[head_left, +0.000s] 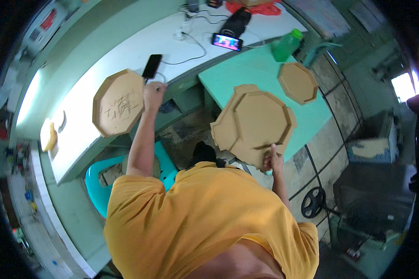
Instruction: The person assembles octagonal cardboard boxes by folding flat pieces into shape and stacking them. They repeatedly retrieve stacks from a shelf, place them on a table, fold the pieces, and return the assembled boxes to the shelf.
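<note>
My right hand [273, 160] grips the near edge of an open octagonal cardboard box [263, 116], thumb on top and fingers below. That box has flaps folded outward and lies partly over the green table. At the left, my left hand [154, 94] is closed in a fist against the right edge of another octagonal cardboard piece [118, 102], which has dark marks on its surface. What that fist holds, if anything, is too small to make out. A smaller octagonal cardboard piece [298, 83] rests at the far right of the green table.
The green table [237, 69] adjoins a white counter [181, 56]. A dark phone [152, 66], a lit phone [227, 42] and cables lie there. A green bottle [287, 45] stands at the back. Below the counter is a turquoise stool [97, 186]; a black handwheel [314, 202] is at right.
</note>
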Demonstrator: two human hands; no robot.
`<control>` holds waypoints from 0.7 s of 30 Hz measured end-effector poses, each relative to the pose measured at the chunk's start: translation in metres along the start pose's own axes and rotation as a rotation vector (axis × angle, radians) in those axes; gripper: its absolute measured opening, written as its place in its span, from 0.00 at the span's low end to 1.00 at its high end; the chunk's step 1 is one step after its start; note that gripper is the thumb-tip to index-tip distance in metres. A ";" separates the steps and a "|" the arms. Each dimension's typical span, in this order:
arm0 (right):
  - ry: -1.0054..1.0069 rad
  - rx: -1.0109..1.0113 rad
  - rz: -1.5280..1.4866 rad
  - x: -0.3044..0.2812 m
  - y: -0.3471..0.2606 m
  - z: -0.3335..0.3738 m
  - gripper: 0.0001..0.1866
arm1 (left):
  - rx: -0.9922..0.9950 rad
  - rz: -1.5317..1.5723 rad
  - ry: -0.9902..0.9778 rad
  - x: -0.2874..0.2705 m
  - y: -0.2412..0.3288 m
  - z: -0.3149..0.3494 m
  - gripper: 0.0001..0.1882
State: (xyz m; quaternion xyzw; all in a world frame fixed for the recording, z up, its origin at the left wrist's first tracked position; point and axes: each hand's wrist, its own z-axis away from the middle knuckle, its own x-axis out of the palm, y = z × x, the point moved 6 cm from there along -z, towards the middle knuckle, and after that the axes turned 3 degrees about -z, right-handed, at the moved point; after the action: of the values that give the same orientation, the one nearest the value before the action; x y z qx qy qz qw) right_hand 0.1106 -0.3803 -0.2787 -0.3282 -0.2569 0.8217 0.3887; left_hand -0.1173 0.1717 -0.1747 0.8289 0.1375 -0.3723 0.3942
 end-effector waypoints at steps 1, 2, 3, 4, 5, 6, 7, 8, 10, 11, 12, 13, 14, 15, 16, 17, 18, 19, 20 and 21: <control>0.121 -0.213 0.223 -0.008 -0.014 0.008 0.24 | -0.014 0.004 -0.147 0.025 0.032 0.012 0.14; 0.241 -0.414 0.456 -0.012 -0.027 0.018 0.22 | 0.087 0.030 -0.201 0.043 0.068 0.027 0.13; 0.333 -0.565 0.727 -0.011 -0.035 0.028 0.19 | 0.168 0.190 -0.298 0.064 0.103 0.051 0.14; 0.307 -0.806 0.698 -0.007 -0.045 0.037 0.10 | 0.330 0.294 -0.344 0.084 0.141 0.077 0.13; 0.332 -1.064 0.761 -0.001 -0.053 0.047 0.15 | 0.461 0.360 -0.567 0.107 0.168 0.104 0.12; 0.338 -1.179 0.920 0.006 -0.054 0.049 0.20 | 0.737 0.329 -0.648 0.120 0.194 0.132 0.17; 0.300 -1.229 0.936 0.011 -0.055 0.045 0.19 | 0.917 0.264 -0.711 0.135 0.210 0.157 0.21; 0.273 -1.299 0.953 0.016 -0.057 0.041 0.18 | 0.971 0.272 -0.688 0.144 0.220 0.168 0.19; 0.150 -1.291 0.885 0.022 -0.057 0.026 0.14 | 1.022 0.226 -0.781 0.166 0.225 0.182 0.15; 0.076 -1.198 0.898 0.023 -0.054 0.015 0.12 | 1.031 0.202 -0.868 0.176 0.224 0.183 0.14; 0.105 -1.245 0.811 0.020 -0.057 0.014 0.10 | 1.034 0.146 -0.958 0.185 0.223 0.186 0.14; 0.118 -1.211 0.767 0.022 -0.057 0.010 0.08 | 1.049 0.178 -0.948 0.186 0.225 0.186 0.12; 0.115 -1.150 0.739 0.023 -0.056 0.005 0.07 | 1.057 0.177 -0.938 0.187 0.227 0.185 0.11; 0.146 -1.142 0.684 0.021 -0.056 0.005 0.06 | 1.057 0.156 -0.941 0.190 0.228 0.185 0.10; 0.158 -1.107 0.647 0.021 -0.055 0.003 0.05 | 1.038 0.185 -0.889 0.188 0.231 0.184 0.09; 0.178 -1.105 0.596 0.020 -0.055 0.003 0.04 | 0.995 0.209 -0.894 0.191 0.234 0.183 0.09; 0.215 -1.138 0.582 0.022 -0.056 0.005 0.05 | 0.947 0.202 -0.925 0.194 0.235 0.184 0.09; 0.206 -1.119 0.631 0.024 -0.054 0.004 0.05 | 0.905 0.205 -0.948 0.197 0.235 0.183 0.09; 0.204 -1.139 0.664 0.028 -0.053 0.005 0.05 | 0.898 0.202 -0.979 0.200 0.235 0.184 0.09; 0.201 -1.160 0.699 0.030 -0.051 0.007 0.06 | 0.896 0.211 -1.001 0.202 0.234 0.184 0.10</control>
State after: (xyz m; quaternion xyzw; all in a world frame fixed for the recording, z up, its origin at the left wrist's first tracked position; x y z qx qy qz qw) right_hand 0.1151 -0.3281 -0.2498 -0.6216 -0.4971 0.5941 -0.1163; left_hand 0.0494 -0.1332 -0.2683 0.6490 -0.3107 -0.6916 0.0634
